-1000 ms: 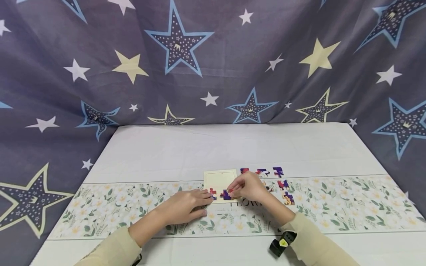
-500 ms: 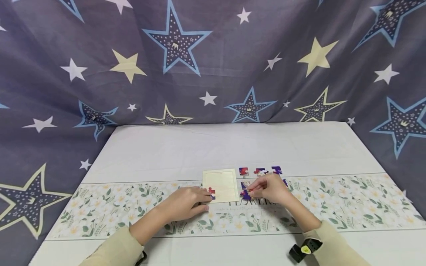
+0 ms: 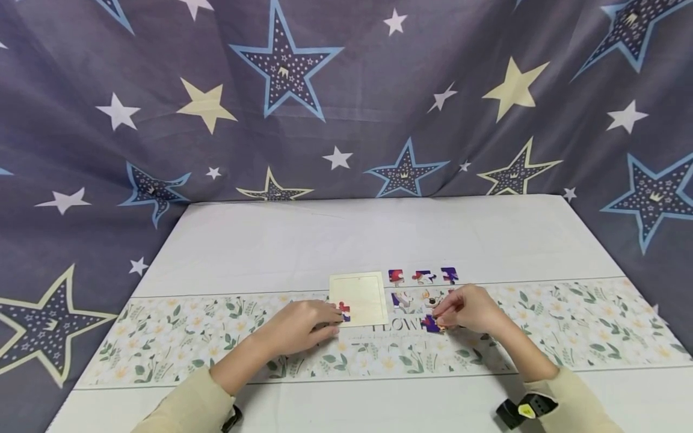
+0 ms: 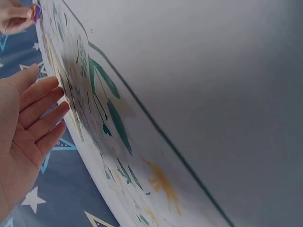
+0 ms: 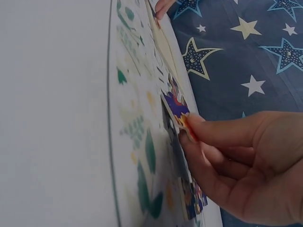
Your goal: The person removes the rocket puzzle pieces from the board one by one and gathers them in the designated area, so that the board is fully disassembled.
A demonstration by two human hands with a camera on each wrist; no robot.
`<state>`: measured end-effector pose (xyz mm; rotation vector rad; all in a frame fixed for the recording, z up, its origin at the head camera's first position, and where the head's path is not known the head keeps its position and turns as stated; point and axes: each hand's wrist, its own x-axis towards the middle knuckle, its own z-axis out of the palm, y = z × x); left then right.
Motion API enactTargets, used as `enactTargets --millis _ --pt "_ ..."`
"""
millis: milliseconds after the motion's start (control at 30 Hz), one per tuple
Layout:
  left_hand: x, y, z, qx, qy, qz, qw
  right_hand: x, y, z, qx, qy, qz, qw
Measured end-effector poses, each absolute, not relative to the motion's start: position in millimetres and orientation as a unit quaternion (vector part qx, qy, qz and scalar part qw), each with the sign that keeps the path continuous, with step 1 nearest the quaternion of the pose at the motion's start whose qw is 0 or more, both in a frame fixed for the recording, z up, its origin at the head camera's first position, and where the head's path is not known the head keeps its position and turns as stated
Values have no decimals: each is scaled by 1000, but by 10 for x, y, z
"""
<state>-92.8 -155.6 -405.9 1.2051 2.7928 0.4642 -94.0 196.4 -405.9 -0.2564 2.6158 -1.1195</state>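
My right hand (image 3: 470, 310) pinches a purple jigsaw piece (image 3: 431, 323) between thumb and fingers, right of the shallow wooden puzzle tray (image 3: 367, 296). In the right wrist view that piece (image 5: 176, 105) tilts slightly off the cloth and shows orange near the thumb. My left hand (image 3: 301, 328) lies at the tray's lower left edge, fingers extended. Its fingertips are by a red and purple jigsaw piece (image 3: 344, 311) in the tray's lower left corner; whether they touch it I cannot tell. The left wrist view shows the left palm (image 4: 28, 118) with nothing held.
Several loose jigsaw pieces lie right of the tray, among them a red one (image 3: 396, 276), a purple one (image 3: 449, 275) and a white one (image 3: 402, 299). Some are partly behind the right hand. A floral strip (image 3: 216, 325) crosses the white tablecloth (image 3: 281, 240); a star-patterned curtain (image 3: 346, 90) stands behind.
My right hand has carried the purple jigsaw piece from over the tray to its right side. The left hand has stayed nearly still by the red and purple piece.
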Motion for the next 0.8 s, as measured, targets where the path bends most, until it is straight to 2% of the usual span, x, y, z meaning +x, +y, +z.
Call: enactTargets --millis 233,400,800 --pt "-957 -1574 -4059 380 909 167 15 -904 1971 -4052 -109 925 -351 93" --pt "-1013 -1580 -4058 354 918 177 15 -891 1970 -4058 -117 929 -342 81" --pt "-1146 -1579 -4074 318 929 181 54 -871 1990 -4046 -118 934 -330 65"
